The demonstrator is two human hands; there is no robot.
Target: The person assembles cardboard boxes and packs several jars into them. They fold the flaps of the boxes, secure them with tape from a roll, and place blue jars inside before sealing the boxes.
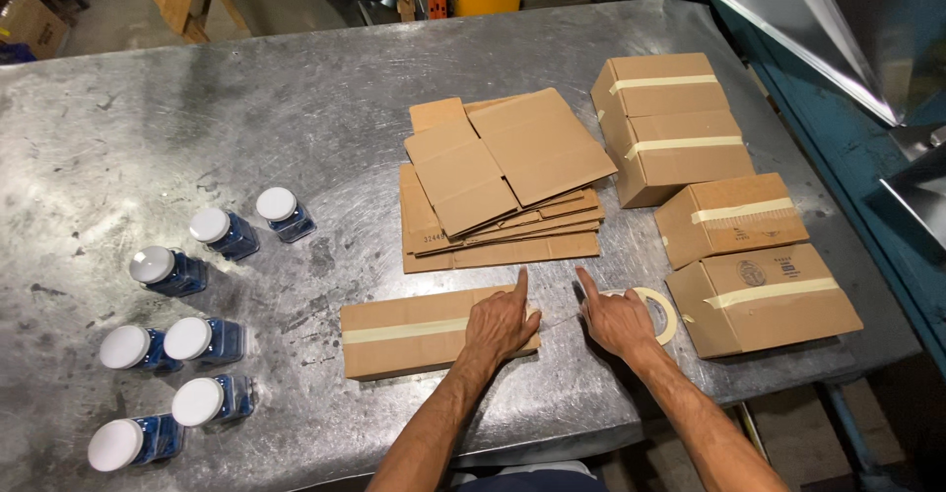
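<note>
A sealed cardboard box lies flat near the table's front edge, a strip of pale tape running along its top. My left hand presses on the box's right end, index finger pointing away from me. My right hand rests just to the right of it, holding a roll of masking tape against the metal table, index finger extended. A thin stretch of tape runs between the box and the roll.
A stack of flattened cardboard boxes lies behind my hands. Several taped boxes stand at the right, the nearest beside the tape roll. Several blue jars with white lids stand at the left. Blue machinery borders the right edge.
</note>
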